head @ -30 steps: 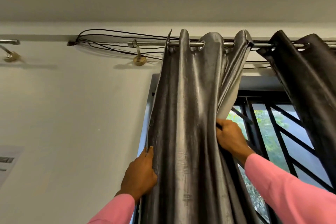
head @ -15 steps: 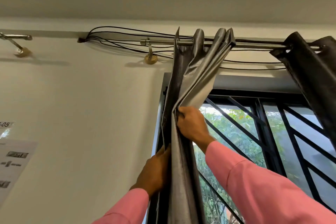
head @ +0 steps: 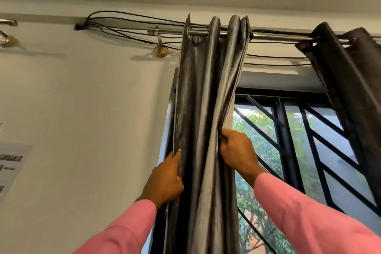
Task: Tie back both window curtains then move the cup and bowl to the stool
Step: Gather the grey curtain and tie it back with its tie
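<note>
Step in hand: gathering the first curtain. The left curtain [head: 206, 109] hangs bunched at the left end of the rod [head: 278, 36], over the left edge of the window [head: 309, 140]. The left hand [head: 165, 179] grips its outer edge, fingers curled round the cloth. The right hand [head: 237, 154] has its fingers clamped on the inner folds. No tie is visible. The right curtain [head: 350, 88] hangs untied. The cup, bowl and stool are out of view. Judgement: next, one hand must hold the bundle while a tie is fastened lower down.

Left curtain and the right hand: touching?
Touching. The head view shows the right hand with its fingers curled into the window-side folds of the left curtain, with no gap between them.
</note>
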